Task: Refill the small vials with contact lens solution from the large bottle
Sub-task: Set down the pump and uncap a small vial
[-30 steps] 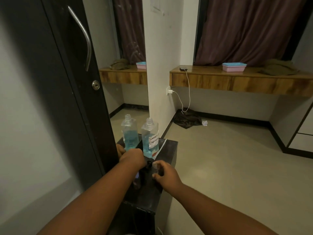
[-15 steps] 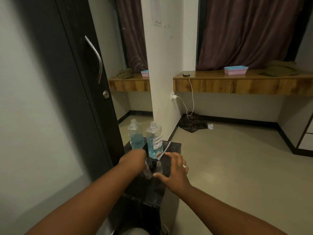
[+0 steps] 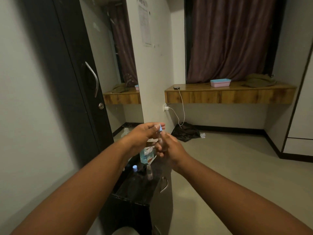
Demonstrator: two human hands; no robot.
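Observation:
Both hands are raised above the small black cabinet [image 3: 135, 189]. My right hand [image 3: 169, 146] grips a small clear vial [image 3: 160, 138] by its body. My left hand [image 3: 144, 134] pinches the vial's light blue cap [image 3: 160, 128] at the top. Below my hands stands the large bottle [image 3: 147, 154] with blue solution and a white label, mostly hidden by them. Its mirror reflection [image 3: 125, 131] shows to the left. On the cabinet top stand another small vial [image 3: 148, 172], uncapped, and one with a blue cap [image 3: 135, 167].
A mirror and a dark wardrobe door [image 3: 81, 92] stand close on the left. A white wall pillar [image 3: 152, 82] is just behind the cabinet. A wooden shelf [image 3: 228, 94] with a pink box, phone and charging cable lies beyond, with dark cloth on the floor [image 3: 185, 132].
Both hands rose from the cabinet top, taking one small vial with them. My view tilted up. The right hand, open half a second ago, is now shut on the vial.

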